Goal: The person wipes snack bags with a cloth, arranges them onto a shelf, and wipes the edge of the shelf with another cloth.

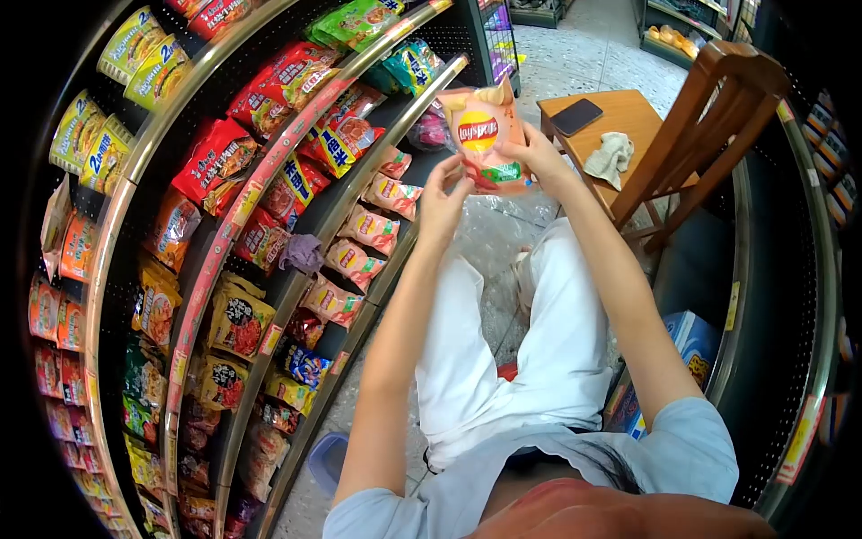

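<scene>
A pink bag of potato chips (485,135) with a yellow and red round logo is held up in front of me, above the floor between the shelf and the chair. My right hand (540,162) grips its right side, thumb across the front. At the lower left corner, my left hand (444,193) is closed with thumb and fingers against the bag's edge. Several similar pink chip bags (371,228) stand in a row on the bottom shelf to my left. Behind the held bag, clear plastic wrapping (489,238) lies on the floor.
Shelves of instant noodle packets (215,162) and cups (144,63) curve along my left. A purple cloth (303,254) rests on a shelf edge. Ahead right, a wooden chair (584,112) bears a phone (576,117) and a pale cloth (610,158). A blue box (691,346) sits on the right-hand shelf.
</scene>
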Tool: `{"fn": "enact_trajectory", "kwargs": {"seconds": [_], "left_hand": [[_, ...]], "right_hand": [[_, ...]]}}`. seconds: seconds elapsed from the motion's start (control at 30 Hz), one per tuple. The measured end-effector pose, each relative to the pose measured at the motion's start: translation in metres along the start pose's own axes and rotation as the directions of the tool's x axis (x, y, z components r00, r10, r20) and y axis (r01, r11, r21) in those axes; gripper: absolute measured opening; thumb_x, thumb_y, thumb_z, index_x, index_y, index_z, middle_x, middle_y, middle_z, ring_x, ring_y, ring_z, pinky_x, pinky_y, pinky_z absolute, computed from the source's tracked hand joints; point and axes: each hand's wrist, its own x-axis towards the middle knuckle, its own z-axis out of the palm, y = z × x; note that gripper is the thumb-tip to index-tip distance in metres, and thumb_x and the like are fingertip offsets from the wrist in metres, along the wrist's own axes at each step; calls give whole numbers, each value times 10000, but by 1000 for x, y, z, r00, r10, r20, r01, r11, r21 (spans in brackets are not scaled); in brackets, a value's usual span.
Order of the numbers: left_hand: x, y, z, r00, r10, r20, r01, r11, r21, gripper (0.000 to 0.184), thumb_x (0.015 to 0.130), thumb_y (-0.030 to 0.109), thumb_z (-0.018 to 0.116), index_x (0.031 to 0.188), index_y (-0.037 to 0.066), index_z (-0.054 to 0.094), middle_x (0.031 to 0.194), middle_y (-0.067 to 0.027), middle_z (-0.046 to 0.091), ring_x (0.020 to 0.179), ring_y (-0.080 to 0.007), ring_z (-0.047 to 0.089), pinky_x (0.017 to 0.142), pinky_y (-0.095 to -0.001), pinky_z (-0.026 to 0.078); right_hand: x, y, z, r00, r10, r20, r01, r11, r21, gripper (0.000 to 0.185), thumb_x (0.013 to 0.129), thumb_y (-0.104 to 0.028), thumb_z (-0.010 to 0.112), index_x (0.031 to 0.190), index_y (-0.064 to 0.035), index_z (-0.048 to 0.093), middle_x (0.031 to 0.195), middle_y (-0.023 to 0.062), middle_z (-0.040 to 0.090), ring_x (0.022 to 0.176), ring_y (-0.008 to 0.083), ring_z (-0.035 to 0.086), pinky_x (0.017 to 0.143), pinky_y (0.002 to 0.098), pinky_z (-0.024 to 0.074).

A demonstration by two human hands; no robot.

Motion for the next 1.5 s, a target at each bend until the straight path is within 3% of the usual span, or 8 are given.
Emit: {"fn": "enact_trajectory", "kwargs": {"seconds": [0.1,0.37,0.6,0.83,1.07,1.2,1.37,1.5], "left_hand": [[-16,9,0,993,-3,-115,7,999,39,533,875,183,685,1322,-1,461,1302,-139,513,1135,-205,545,937,-323,458],[-16,13,2,984,-176,-27,171,976,-132,595,946,392,592,1391,71,363,1232,-48,543,1151,-193,530,990,-377,390],[26,-17,-5,963,-260,68,268,948,-171,484,944,365,599,1329,124,431,1180,-31,583,1081,-149,567,941,-372,461],[76,-93,-51,877,-480,39,481,873,-81,405,940,370,605,1234,104,520,1107,-17,626,1003,-107,607,846,-304,518],[134,-179,-82,847,-521,106,526,795,-303,449,930,278,635,1272,26,488,1173,-65,613,1028,-142,633,847,-277,536],[160,-247,-107,842,-539,-18,506,802,-317,411,920,224,644,1264,48,501,1185,-66,605,1037,-148,629,844,-294,544],[194,-317,-148,846,-473,-247,377,858,-350,285,893,151,670,1146,69,566,1045,-53,655,888,-156,672,677,-286,578],[221,-341,-173,789,-340,-512,227,936,-271,455,827,135,749,1193,5,511,1156,-112,608,947,-175,642,732,-285,564]], "right_hand": [[-9,-17,3,999,30,38,-38,971,238,542,832,-169,710,1289,-22,458,1168,84,604,1009,162,624,864,300,519],[-1,-29,8,998,-23,63,5,965,262,478,873,-208,666,1275,-22,487,1146,77,624,995,140,632,858,287,517],[36,3,3,994,98,49,-107,965,241,505,858,-141,676,1296,-14,460,1162,91,610,1022,165,627,856,300,531],[111,89,-15,902,393,178,-419,896,146,523,869,-188,680,1315,-17,466,1182,97,614,1033,160,626,882,299,519],[171,199,-26,821,529,216,-556,827,88,553,870,-214,683,1319,15,456,1192,107,608,1030,163,624,892,291,510],[203,259,-33,816,569,96,-533,807,-253,648,876,-382,673,1349,-1,446,1232,137,573,1126,180,551,909,317,463],[229,330,-32,904,427,-12,-413,868,-276,664,878,-417,659,1360,-16,442,1236,142,562,1092,195,550,864,327,468],[232,368,-30,899,432,-74,-438,879,-187,575,897,-340,645,1357,-48,459,1205,95,565,1028,174,566,815,302,481]]}}
